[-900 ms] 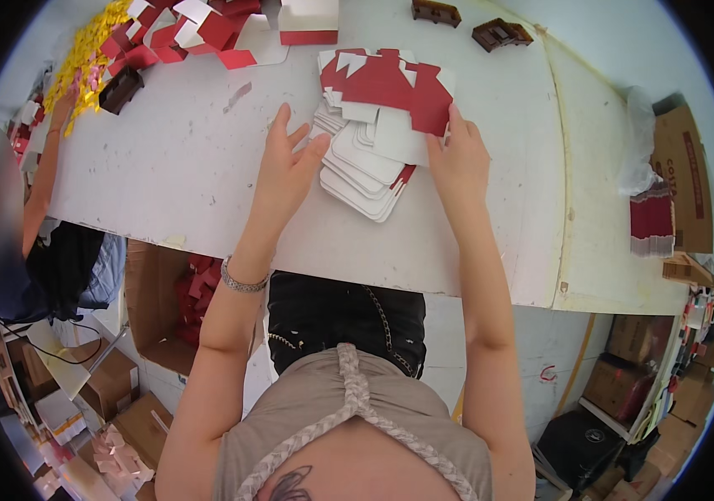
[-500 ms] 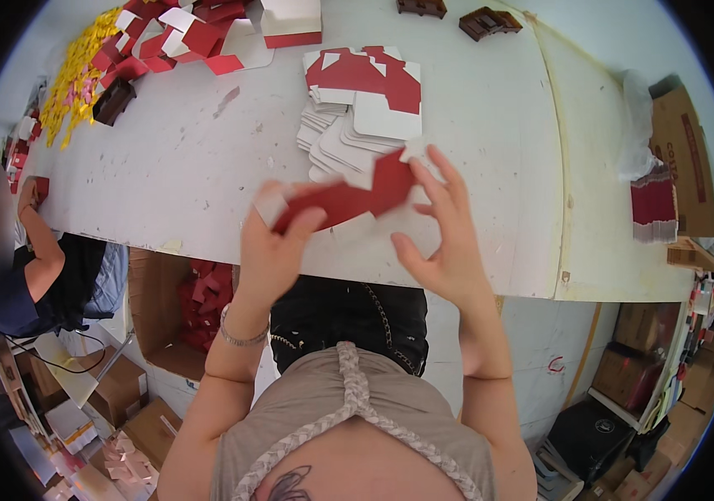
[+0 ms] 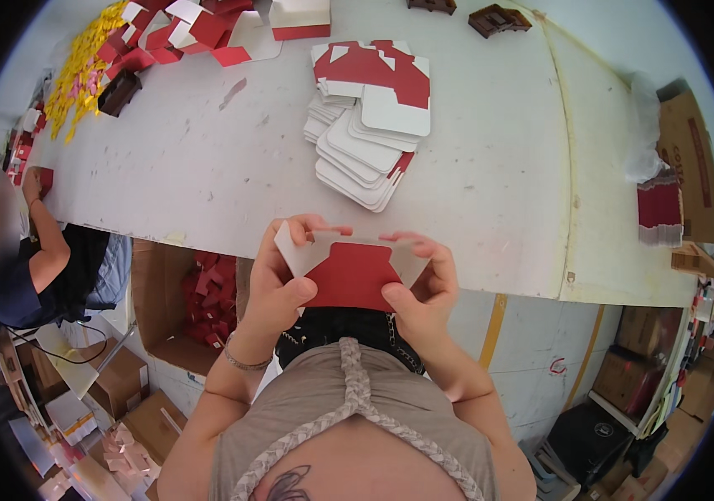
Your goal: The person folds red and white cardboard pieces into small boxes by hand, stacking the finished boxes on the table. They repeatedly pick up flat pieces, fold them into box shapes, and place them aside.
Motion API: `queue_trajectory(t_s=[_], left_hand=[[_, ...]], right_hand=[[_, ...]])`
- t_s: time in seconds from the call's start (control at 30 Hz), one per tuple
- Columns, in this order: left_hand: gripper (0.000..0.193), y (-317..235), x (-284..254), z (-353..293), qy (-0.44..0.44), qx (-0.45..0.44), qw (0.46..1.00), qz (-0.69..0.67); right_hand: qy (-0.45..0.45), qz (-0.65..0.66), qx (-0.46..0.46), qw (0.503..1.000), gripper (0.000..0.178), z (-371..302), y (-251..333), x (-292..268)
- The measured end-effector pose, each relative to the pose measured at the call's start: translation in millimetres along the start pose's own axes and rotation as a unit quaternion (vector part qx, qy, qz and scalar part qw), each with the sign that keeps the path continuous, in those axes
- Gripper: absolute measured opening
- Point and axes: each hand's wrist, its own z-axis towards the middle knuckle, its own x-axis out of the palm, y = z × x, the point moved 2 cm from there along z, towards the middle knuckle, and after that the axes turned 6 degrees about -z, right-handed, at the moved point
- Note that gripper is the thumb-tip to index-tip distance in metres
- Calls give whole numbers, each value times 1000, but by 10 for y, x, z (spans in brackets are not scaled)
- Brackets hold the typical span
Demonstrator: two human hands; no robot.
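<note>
Between my two hands is a red and white cardboard box blank point(image 3: 352, 275), held just over the table's front edge. Its red panel faces me, and pale flaps stand up at both sides. My left hand point(image 3: 286, 271) grips the left end, thumb on the red face and fingers behind the flap. At the opposite end my right hand point(image 3: 425, 284) pinches it the same way, thumb in front. Beyond them on the table lies a fanned stack of flat box blanks point(image 3: 365, 125), red and white.
Folded red and white boxes point(image 3: 198, 29) pile up at the far left beside yellow ribbons point(image 3: 73, 75). Small dark wooden pieces point(image 3: 119, 92) sit on the white table point(image 3: 491, 167). A carton of red pieces point(image 3: 207, 292) stands below the edge. Another person point(image 3: 19, 259) works at left.
The box blank has come nearer to me and turned to lie level across my hands. My right hand has closed on its right end, and side flaps now stand up.
</note>
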Motion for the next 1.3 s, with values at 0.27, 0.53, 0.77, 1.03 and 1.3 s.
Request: queue_trajectory(t_s=[0.27, 0.53, 0.77, 1.03, 1.3], left_hand=[[52, 414, -279, -329, -97, -99, 984, -112], [14, 514, -285, -513, -87, -274, 943, 169], [8, 590, -382, -781, 68, -41, 919, 387], [23, 125, 268, -204, 74, 344, 807, 475], [40, -434, 301, 254, 51, 372, 833, 406]], right_hand=[[40, 190, 225, 955, 16, -339, -363, -218], [99, 1, 440, 893, 61, -506, -391, -278], [75, -160, 289, 941, 27, -681, -461, -265], [25, -191, 14, 981, 22, -24, 175, -1], [167, -226, -276, 919, 26, -127, 304, 107]])
